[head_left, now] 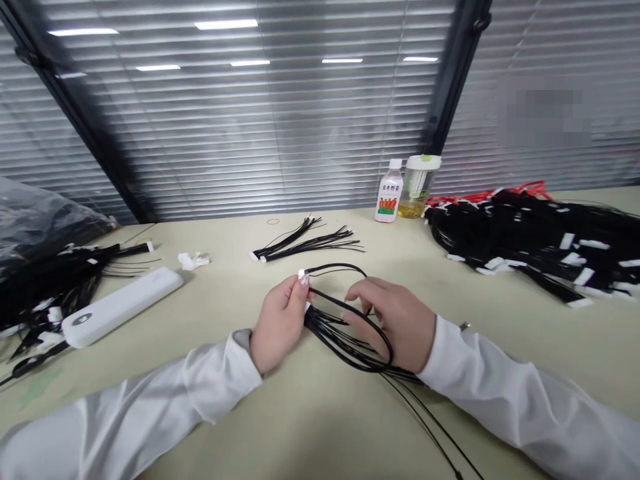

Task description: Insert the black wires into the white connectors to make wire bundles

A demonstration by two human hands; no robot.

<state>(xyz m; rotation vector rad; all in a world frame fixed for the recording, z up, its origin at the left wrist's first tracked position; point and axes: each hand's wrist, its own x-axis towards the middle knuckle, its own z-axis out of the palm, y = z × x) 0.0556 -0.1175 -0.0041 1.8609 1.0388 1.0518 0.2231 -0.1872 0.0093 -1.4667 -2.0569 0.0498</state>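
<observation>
The left hand (278, 323) pinches the black cable bundle (345, 333) near its white connector (301, 273), while the right hand (395, 320) curls around the loop, best kept snug and untangled.

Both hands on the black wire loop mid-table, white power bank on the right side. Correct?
Not quite. The power bank lies on the left side, by the left wire pile. The rest holds: the head view shows left hand and right hand on the wire loop mid-table.
</observation>
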